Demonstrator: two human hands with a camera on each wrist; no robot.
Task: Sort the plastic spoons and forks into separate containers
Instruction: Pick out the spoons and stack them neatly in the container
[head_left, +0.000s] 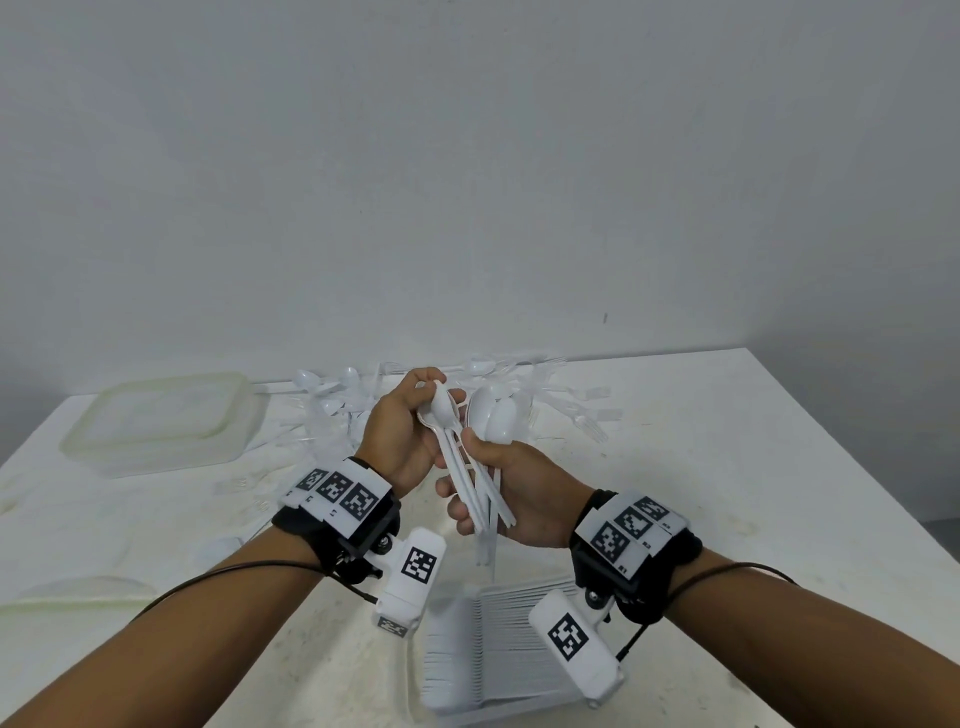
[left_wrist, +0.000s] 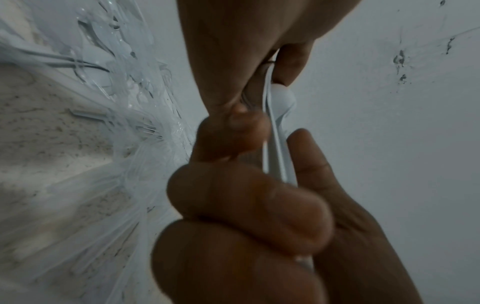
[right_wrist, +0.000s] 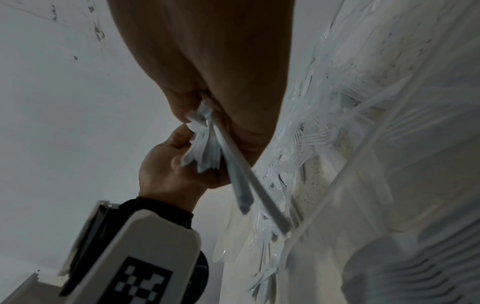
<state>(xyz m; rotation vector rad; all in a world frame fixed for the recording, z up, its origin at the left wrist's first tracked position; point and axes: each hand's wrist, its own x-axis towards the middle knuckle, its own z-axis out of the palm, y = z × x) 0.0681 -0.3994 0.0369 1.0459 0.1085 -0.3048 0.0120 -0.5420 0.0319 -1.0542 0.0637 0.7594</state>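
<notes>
The right hand (head_left: 524, 493) grips a bundle of white plastic spoons (head_left: 485, 457), handles pointing down toward the wrist, while the left hand (head_left: 405, 436), touching alongside, pinches their bowls.

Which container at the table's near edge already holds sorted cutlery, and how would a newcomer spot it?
Start at the white table and come to its near edge, just below the two hands. The clear tray there sits partly under the right wrist camera. Unlike the lidded tub far left, it is open and holds a neat stacked row of cutlery.
</notes>
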